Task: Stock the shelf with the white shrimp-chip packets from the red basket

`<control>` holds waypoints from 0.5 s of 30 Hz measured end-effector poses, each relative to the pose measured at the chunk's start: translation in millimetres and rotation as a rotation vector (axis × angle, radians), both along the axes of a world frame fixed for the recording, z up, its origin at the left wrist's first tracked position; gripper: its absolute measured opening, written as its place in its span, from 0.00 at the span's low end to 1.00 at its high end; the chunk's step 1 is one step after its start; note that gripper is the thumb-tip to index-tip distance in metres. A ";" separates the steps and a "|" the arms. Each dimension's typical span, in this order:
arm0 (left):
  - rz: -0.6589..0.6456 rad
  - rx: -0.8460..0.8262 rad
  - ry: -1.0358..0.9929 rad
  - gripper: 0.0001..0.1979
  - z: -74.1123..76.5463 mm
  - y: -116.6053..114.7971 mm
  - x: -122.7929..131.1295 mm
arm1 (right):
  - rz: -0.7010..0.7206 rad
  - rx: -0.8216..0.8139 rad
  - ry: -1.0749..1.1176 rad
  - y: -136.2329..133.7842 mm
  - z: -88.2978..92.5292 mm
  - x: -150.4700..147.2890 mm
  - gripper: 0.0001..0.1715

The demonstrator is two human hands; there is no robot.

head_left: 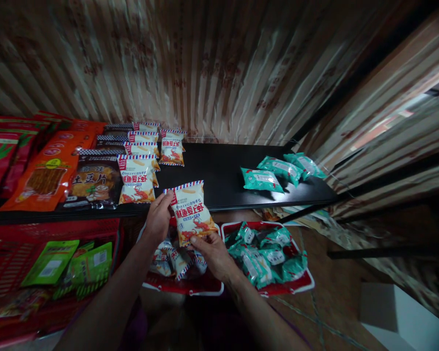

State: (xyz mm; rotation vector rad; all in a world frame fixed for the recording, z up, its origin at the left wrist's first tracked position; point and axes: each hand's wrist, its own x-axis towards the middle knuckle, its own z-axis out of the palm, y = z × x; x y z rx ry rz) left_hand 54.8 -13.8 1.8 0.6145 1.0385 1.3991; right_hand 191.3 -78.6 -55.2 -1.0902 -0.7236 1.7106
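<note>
Between my two hands is a white and orange snack bag (190, 209) with red lettering and a striped top edge, its printed front towards me. My left hand (159, 217) grips its upper left side, and my right hand (214, 254) pinches its lower edge. The bag is held in front of the black shelf (208, 165), above a red basket (205, 287) of similar bags. On the shelf, matching snack bags (137, 178) stand in a row, with another bag (172, 147) beside them at the back.
Teal packets (261, 180) lie at the shelf's right end; more fill a second red basket (309, 282). Brown potato-chip bags (91, 180) and orange packets (46, 178) stand at left. A red crate (7, 243) holds green packets (51, 263). A white box (398, 312) sits lower right.
</note>
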 end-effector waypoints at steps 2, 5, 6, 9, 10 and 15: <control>0.004 -0.004 0.008 0.13 -1.1 0.2 -1.2 | 0.000 -0.016 0.011 -0.2 0.5 0.1 0.17; -0.013 0.009 0.003 0.15 -6.5 1.2 -2.8 | -0.016 -0.063 0.063 0.0 3.0 0.9 0.16; -0.016 0.012 0.010 0.17 -8.3 1.7 -3.2 | -0.019 -0.077 0.080 0.1 4.1 1.2 0.16; -0.007 0.015 0.046 0.20 -11.6 2.5 -4.1 | -0.001 -0.101 0.100 0.2 7.3 2.4 0.16; 0.000 0.015 0.052 0.20 -12.0 2.6 -4.2 | 0.014 -0.102 0.103 0.1 8.2 2.7 0.16; 0.015 0.025 0.072 0.19 -12.8 3.5 -5.5 | 0.084 -0.076 0.098 -0.6 10.7 4.6 0.16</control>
